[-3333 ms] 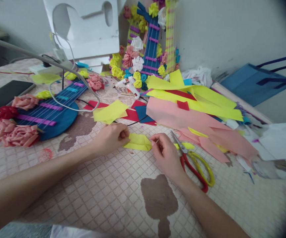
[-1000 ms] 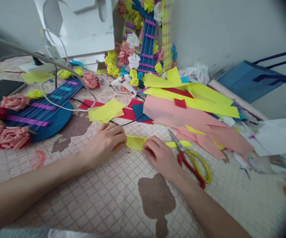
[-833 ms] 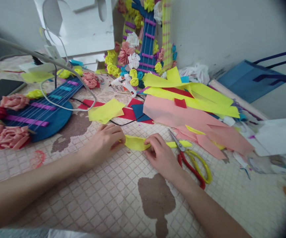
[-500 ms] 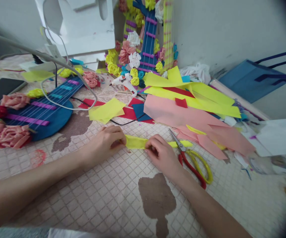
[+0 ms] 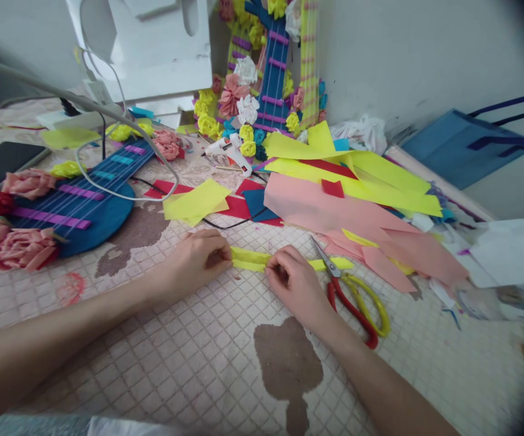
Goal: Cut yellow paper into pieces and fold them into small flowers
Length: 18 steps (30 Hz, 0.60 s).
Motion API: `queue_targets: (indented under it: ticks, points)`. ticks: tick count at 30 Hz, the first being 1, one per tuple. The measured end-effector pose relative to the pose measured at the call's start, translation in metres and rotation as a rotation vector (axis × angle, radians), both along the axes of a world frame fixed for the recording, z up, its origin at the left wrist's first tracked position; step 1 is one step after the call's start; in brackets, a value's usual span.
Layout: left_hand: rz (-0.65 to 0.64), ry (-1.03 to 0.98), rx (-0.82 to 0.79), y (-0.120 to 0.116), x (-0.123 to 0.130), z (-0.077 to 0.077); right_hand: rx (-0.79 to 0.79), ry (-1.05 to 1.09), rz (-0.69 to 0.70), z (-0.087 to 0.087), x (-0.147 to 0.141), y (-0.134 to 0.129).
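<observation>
A narrow yellow paper strip (image 5: 249,259) stretches between my two hands just above the quilted tablecloth (image 5: 189,363), with a fold line along its length. My left hand (image 5: 200,257) pinches its left end between thumb and fingers. Closed on the right end is my right hand (image 5: 291,275). Another bit of yellow strip (image 5: 334,264) shows beyond the right hand; whether it is the same piece I cannot tell. Scissors (image 5: 352,300) with one red and one yellow handle lie right beside my right hand, blades pointing away.
Pink paper sheets (image 5: 334,212) and yellow sheets (image 5: 393,175) are piled at the back right. A glue gun (image 5: 232,152) lies behind. At left rests a blue paper guitar (image 5: 102,206) with paper flowers; a white cable (image 5: 171,163) loops over it. A blue bag (image 5: 461,148) is at far right.
The strip's near edge has been folded up more sharply, so a crease line now shows along it. Both hands have stayed almost in place.
</observation>
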State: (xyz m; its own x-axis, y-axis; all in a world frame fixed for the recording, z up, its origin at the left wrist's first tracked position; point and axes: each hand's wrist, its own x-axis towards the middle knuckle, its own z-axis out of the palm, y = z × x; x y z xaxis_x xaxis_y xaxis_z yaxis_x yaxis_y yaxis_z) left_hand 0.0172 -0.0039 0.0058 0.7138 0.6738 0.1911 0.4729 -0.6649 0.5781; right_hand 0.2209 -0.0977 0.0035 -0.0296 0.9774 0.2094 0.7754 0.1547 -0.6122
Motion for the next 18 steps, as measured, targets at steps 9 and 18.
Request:
queue_targets:
  ticks: [9,18]
  points:
    - [-0.007,0.007,-0.008,0.0008,0.0003,-0.0013,-0.001,0.013,-0.038,0.0005,-0.0013,0.0004]
    - [0.015,0.041,-0.005,-0.0012,0.0025,0.0027,-0.001,-0.047,-0.064,-0.0028,-0.0049,0.0008]
